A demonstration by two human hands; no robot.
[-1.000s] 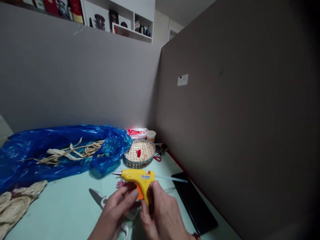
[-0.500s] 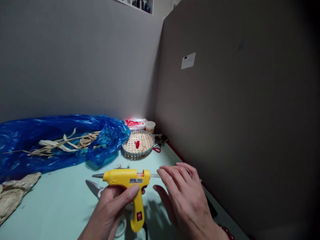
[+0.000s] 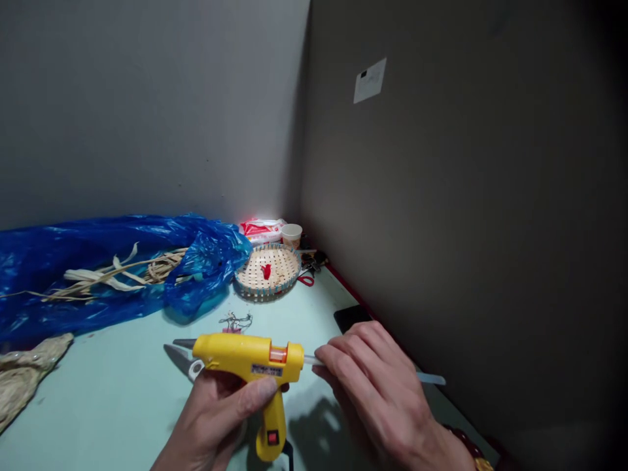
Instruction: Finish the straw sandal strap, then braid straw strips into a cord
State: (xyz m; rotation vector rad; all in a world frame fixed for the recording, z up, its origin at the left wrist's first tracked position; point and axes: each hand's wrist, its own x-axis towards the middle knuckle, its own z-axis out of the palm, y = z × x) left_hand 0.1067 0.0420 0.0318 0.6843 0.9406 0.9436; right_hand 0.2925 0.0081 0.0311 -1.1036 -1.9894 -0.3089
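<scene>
Two hands engaged, clock centred on the yellow plastic glue gun [image 3: 235, 352], low in your view and held over the pale green tabletop [image 3: 118, 392]. Your left hand [image 3: 210, 415] is wrapped round its body and upper grip, thumb on the side; can't tell if any finger loads the trigger. Your right hand [image 3: 380, 386] has the long translucent glue stick [image 3: 432, 379] pinched just behind the rear port at 3 o'clock, tail poking out past the knuckles. Metal nozzle [image 3: 184, 343] points to 9, black cord [image 3: 289, 453] drops at about 5. My read: you're at the stick-feeding step, though push or pull isn't clear. Next move calls for stick in line with the barrel, short push from close to the port so it doesn't bow, left grip firm, fingers off the nozzle. Treat it as hot; can't tell if it's powered. Grey-bladed scissors [image 3: 179, 360] lie at 9, just beside the nozzle in this view, so mind the swing. Shallow woven bamboo basket [image 3: 255, 261] with a red scrap [image 3: 266, 271] sits at 1, crumpled blue plastic bag [image 3: 196, 288] with dry straw strips [image 3: 110, 278] at 10 to 11.
</scene>
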